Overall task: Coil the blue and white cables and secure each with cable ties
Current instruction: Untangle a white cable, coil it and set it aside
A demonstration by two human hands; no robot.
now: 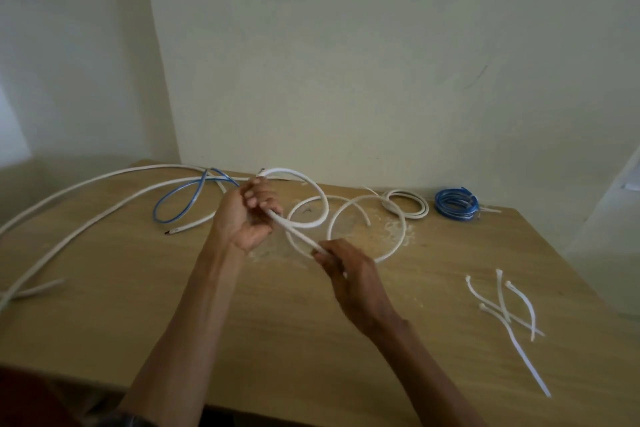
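My left hand (247, 215) is raised above the table's middle and closed on a white cable (313, 182) that curls in a loop over it. My right hand (349, 274) pinches the same cable lower down, near the front of the loop. More of that white cable lies in wide rings (398, 218) on the table behind my hands. A loose blue cable (173, 204) makes a loop at the back left. A coiled blue cable (456, 203) and a coiled white cable (408, 204) lie at the back right. Several white cable ties (502, 305) lie at the right.
Long white cable lengths (86, 204) sweep across the left of the wooden table (138, 322) and run off its left edge. A pale wall stands close behind the table. The table's front edge is near my forearms.
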